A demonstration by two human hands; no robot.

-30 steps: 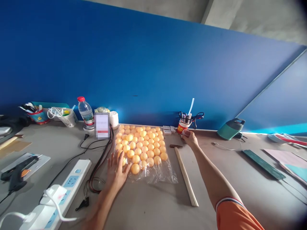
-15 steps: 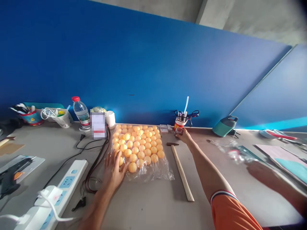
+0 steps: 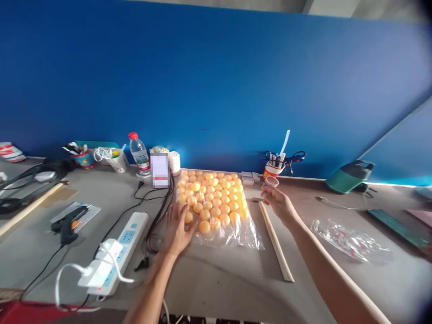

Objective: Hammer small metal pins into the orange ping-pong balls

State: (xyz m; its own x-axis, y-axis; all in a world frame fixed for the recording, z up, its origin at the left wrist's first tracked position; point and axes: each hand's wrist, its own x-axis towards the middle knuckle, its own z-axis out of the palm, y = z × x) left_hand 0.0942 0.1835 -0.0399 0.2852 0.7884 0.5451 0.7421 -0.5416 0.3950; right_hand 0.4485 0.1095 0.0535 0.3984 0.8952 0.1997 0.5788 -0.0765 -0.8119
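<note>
A clear plastic bag (image 3: 248, 240) packed with orange ping-pong balls (image 3: 216, 202) lies flat on the table. My left hand (image 3: 178, 229) rests at the bag's lower left edge, fingers spread, gripping nothing that I can see. Just right of the bag is a hammer (image 3: 275, 243) with a dark head and a pale wooden handle pointing towards me. Over the head end hovers my right hand (image 3: 278, 203), its fingers loosely apart and holding nothing visible. Close behind those fingers stands a small round clear cup (image 3: 271, 181), in front of a red-and-white pen cup (image 3: 272, 170).
On the left are a white power strip (image 3: 126, 245), a black glue gun (image 3: 69, 225), cables and a red-capped bottle (image 3: 139, 153). To the right lie a crumpled clear bag (image 3: 351, 240) and a teal bottle (image 3: 349, 176). A blue partition (image 3: 202, 81) closes the back.
My view has swung left, shifting everything rightwards. My right hand has come off the small clear cup towards the hammer head. Another person's arm at the right has drawn back, leaving the crumpled bag lying there.
</note>
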